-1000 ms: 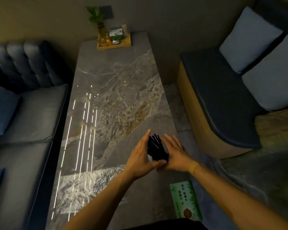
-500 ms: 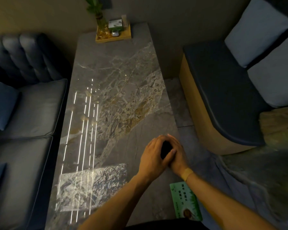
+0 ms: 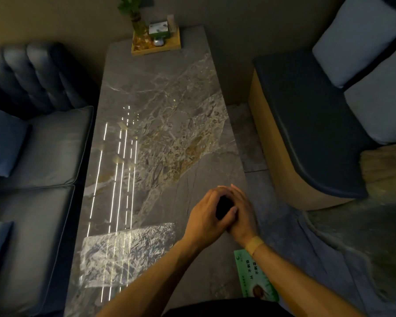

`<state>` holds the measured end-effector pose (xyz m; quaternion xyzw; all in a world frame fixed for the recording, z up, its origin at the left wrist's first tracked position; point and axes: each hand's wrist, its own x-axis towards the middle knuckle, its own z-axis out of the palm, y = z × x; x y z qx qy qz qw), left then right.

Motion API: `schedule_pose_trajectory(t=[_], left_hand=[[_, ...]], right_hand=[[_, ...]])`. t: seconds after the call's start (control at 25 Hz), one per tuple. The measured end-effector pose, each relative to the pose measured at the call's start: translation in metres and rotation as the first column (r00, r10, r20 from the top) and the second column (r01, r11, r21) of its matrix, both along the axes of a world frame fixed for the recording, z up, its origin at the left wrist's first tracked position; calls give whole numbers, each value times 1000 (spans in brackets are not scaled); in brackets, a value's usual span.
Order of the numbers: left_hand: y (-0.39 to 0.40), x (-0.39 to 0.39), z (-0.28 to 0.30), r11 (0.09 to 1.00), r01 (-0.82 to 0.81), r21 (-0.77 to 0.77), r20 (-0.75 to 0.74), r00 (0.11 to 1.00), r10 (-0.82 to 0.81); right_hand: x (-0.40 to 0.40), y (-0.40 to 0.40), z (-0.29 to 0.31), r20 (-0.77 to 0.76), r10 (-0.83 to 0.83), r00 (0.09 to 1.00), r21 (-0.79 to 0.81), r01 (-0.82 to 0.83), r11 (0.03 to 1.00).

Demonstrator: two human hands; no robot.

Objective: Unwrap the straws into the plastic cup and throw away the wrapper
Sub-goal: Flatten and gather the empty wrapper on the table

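straws (image 3: pixel 223 208) — dark bundle | left hand (image 3: pixel 207 217) and right hand (image 3: pixel 241 213) clasped around it | over table (image 3: pixel 160 124)

Both hands clasped together, lower centre of the frame.
The left hand (image 3: pixel 207 216) wrapped over the right hand (image 3: pixel 242 213), both forearms bare.

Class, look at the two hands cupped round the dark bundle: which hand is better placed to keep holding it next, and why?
Probably the left hand: its fingers and thumb wrap over the dark bundle, while the right hand lies flatter beside it.
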<state>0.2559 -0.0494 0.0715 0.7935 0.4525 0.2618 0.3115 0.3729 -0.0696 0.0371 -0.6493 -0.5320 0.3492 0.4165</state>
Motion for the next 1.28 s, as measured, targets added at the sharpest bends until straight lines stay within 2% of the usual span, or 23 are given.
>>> schedule_pose_trajectory(t=[0.12, 0.24, 0.36, 0.44, 0.6, 0.76, 0.88, 0.96, 1.12, 1.2, 1.28], left_hand=[[-4, 0, -5, 999, -8, -35, -55, 998, 6], [-3, 2, -3, 999, -24, -29, -68, 997, 22], [-2, 3, 1, 999, -25, 38, -25, 999, 26], [-2, 3, 0, 999, -30, 32, -15, 999, 31], [0, -1, -6, 999, -53, 14, -63, 997, 54], [1, 5, -7, 994, -79, 71, -59, 995, 84], [-1, 16, -13, 982, -169, 83, -65, 982, 175], [1, 14, -17, 963, -266, 54, -29, 963, 267], [11, 3, -18, 902, -428, -54, 126, 893, 431], [9, 2, -19, 878, -469, -98, 185, 858, 479], [5, 1, -23, 872, -466, -148, 183, 854, 487]], right_hand=[[1, -1, -6, 23, 28, 999, -82, -26, 996], [6, 1, -5, 97, 47, 994, -46, -43, 998], [3, 3, 2, 46, -8, 999, 2, 8, 1000], [0, 1, 2, 86, -10, 996, -16, 12, 1000], [3, -2, -10, 296, 105, 949, -135, -67, 989], [2, -4, -14, 334, 94, 938, -149, -45, 988], [4, -3, -15, 390, 142, 910, -201, -67, 977], [7, -3, -14, 361, 164, 918, -261, -70, 963], [8, -4, -18, 402, 203, 893, -256, -103, 961], [9, -5, -20, 398, 212, 893, -264, -110, 958], [9, -6, -21, 390, 206, 898, -264, -105, 959]])
